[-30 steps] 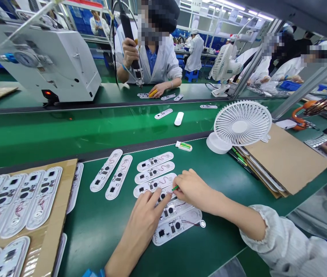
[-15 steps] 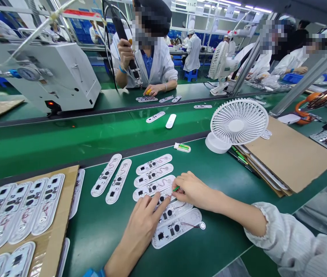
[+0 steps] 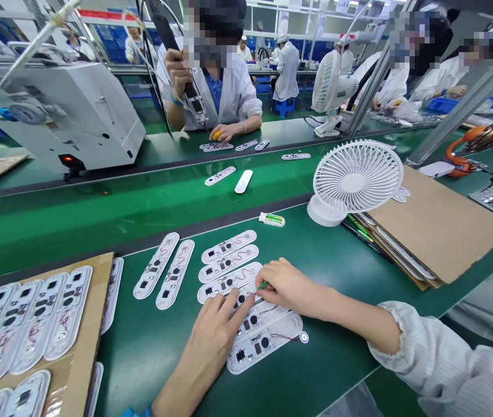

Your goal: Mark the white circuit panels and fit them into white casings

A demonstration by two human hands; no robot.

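In the middle of the bench is a row of long white plastic casings with circuit boards and red wires inside. Over one of them lies my left hand, its fingers stretched out and touching the casing. My right hand is pinched around a thin green tool, mostly hidden in the fingers, at the far end of that same casing. The nearest casing has a small round disc on red wires hanging past its end.
A cardboard sheet with rows of casings is at left. A white fan and stacked cardboard stand at right. Beyond, a green conveyor belt carries casings; across it a co-worker holds a tool. A battery-like green piece lies behind.
The whole view has shifted slightly, so things appear a little further left. Both hands stay at the same casing, with the green tool still in my right hand.
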